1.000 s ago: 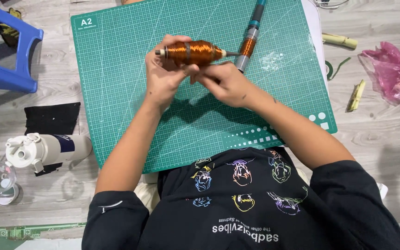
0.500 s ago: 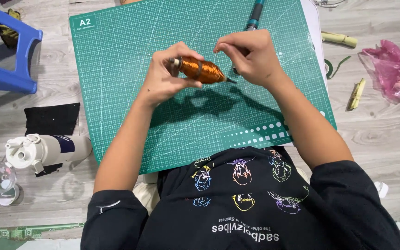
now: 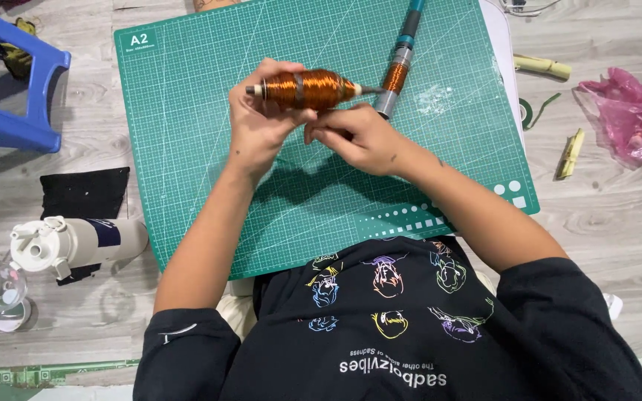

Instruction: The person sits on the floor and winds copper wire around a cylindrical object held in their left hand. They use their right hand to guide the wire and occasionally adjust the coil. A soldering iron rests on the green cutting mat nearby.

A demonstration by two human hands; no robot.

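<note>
Nearest is a black cotton T-shirt (image 3: 388, 334) printed with small outline figures in bright colours above a line of white lettering. Both bare forearms reach out from it over a green gridded cutting mat (image 3: 187, 148), rubbery and scored with white lines, with a small white label patch in its far left corner, lying on the pale wood-grain floor (image 3: 611, 215). Above the mat's middle, the left hand (image 3: 261, 126) has its fingers clamped around a fat spindle of glossy copper-coloured wire (image 3: 310, 89), held level, a dark band round its waist. The right hand (image 3: 354, 137) sits just beneath the spindle, its fingers pinched together at its underside. Beyond, a slim teal and grey rod with a copper winding (image 3: 399, 63) lies slantwise. Off left lies a white plastic bottle with a dark label (image 3: 76, 241); far right, crumpled pink plastic bag (image 3: 629, 111).
</note>
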